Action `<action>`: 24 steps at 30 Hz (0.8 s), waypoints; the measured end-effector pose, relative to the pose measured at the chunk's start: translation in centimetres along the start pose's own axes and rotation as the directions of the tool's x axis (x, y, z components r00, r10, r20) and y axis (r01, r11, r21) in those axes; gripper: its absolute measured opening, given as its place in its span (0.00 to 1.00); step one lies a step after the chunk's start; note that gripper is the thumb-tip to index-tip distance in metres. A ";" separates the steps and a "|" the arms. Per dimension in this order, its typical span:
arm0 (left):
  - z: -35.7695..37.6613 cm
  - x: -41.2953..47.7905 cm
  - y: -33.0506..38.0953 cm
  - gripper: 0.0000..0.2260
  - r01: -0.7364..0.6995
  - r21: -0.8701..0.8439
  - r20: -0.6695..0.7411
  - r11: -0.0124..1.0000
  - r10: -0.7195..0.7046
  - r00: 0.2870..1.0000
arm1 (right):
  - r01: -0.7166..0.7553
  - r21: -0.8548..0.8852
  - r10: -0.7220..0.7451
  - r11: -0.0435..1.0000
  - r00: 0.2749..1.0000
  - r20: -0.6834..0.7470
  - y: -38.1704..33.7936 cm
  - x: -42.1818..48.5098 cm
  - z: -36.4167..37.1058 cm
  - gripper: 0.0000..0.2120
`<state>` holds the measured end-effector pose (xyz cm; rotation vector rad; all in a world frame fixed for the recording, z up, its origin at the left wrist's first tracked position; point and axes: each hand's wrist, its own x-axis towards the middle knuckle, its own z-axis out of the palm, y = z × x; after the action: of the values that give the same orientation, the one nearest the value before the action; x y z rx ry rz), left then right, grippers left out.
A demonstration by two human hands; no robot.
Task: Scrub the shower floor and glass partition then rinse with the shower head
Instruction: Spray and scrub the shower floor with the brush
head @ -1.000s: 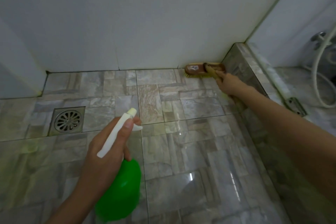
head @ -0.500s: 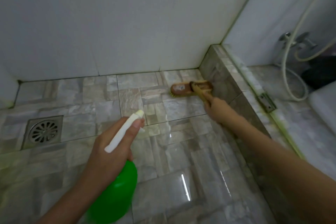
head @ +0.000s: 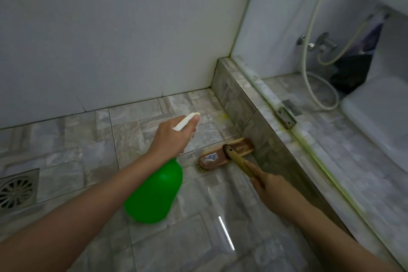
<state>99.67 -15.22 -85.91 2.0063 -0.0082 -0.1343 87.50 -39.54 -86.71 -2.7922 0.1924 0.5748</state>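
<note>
The tiled shower floor fills the near view, with a raised curb along its right. The left hand grips a green spray bottle. The right hand curls round the handle of the brush, whose head rests on the floor touching the curb.

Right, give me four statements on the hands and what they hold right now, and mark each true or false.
1. The left hand holds the green spray bottle. True.
2. The right hand grips the scrub brush by its handle. True.
3. The brush head lies beside the floor drain. False: the floor drain is far off to the left, and the brush head sits against the tiled kerb.
4. The right hand holds the shower hose. False: the shower hose hangs on the far side of the kerb, with neither hand on it.
</note>
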 end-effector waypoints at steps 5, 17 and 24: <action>2.4 1.2 0.1 0.26 0.111 -0.065 -0.012 0.992 -0.112 0.994 | -0.013 -0.016 0.014 1.000 1.000 0.025 -0.1 0.0 -0.1 0.26; 3.6 2.4 1.0 0.27 0.078 -0.037 -0.011 0.996 -0.078 0.997 | -0.032 -0.008 0.032 0.999 0.999 0.011 -0.5 -0.2 0.2 0.26; 4.4 2.4 1.2 0.29 0.056 0.053 0.019 0.997 -0.057 0.998 | -0.025 -0.003 0.025 1.000 1.000 0.012 -0.5 -0.2 0.3 0.26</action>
<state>101.68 -19.88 -86.85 2.0583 0.0327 -0.1927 87.30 -38.95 -86.70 -2.7921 0.2249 0.5982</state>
